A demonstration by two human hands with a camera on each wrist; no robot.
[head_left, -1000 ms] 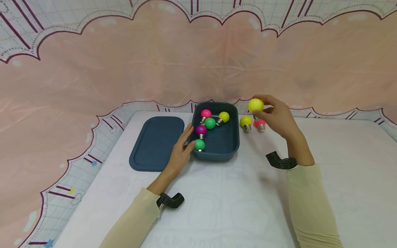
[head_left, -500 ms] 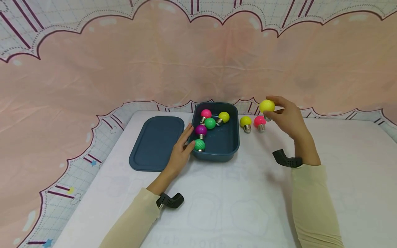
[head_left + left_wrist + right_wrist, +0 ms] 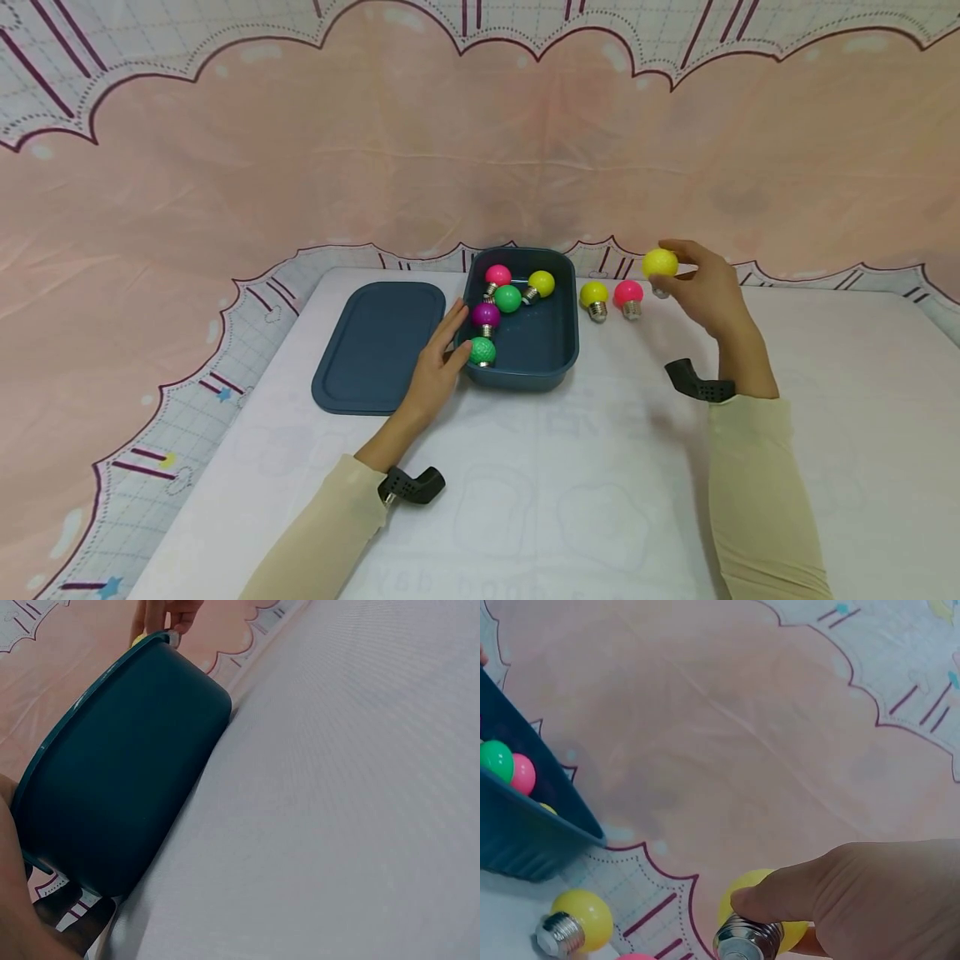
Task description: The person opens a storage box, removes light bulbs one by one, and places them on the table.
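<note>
My right hand (image 3: pixel 708 283) pinches a yellow light bulb (image 3: pixel 660 262) between thumb and fingers, raised over the table's far edge. In the right wrist view its metal screw base (image 3: pixel 748 937) points down toward the camera. On the table left of that hand stand a pink bulb (image 3: pixel 628 293) and another yellow bulb (image 3: pixel 594 294). My left hand (image 3: pixel 435 367) rests with extended fingers against the left side of a dark blue box (image 3: pixel 536 379). Inside lie a pink bulb (image 3: pixel 498 276), a yellow bulb (image 3: pixel 541 283), a purple bulb (image 3: pixel 486 315) and green bulbs (image 3: pixel 507 298).
A dark blue lid (image 3: pixel 378 346) lies flat on the white table (image 3: pixel 540 500), left of the box and partly behind my left hand. A peach curtain (image 3: pixel 480 158) with a scalloped pattern hangs behind the table.
My right hand has carried the yellow bulb to the right, away from the box, and slightly lower in the last half second. The left hand and box have stayed still.
</note>
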